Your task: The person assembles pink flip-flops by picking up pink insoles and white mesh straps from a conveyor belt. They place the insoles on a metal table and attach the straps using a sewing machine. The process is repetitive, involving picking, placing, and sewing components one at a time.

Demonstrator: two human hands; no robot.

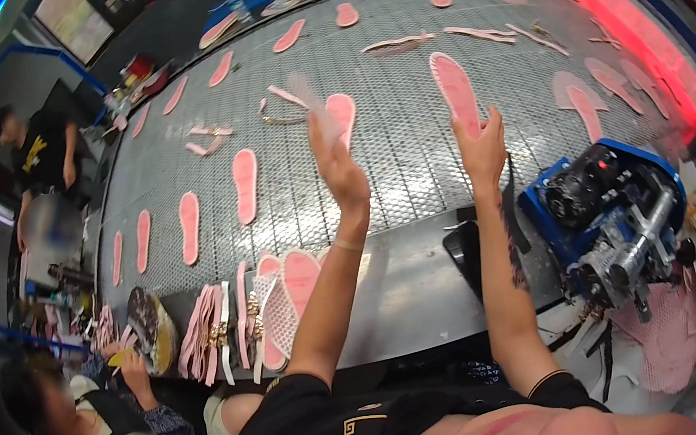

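A pink insole (454, 86) extends over the gray mesh belt (410, 163), its near end pinched between the thumb and fingers of the right hand (483, 149). The left hand (343, 175) is at a blurred pale piece (306, 96), beside a second insole (343, 115); its grip cannot be told. Further insoles (246, 186) lie in rows on the belt. Pink straps (201, 334) occupy the near metal surface (417, 288), left; a blue-framed machine (609, 214) stands right.
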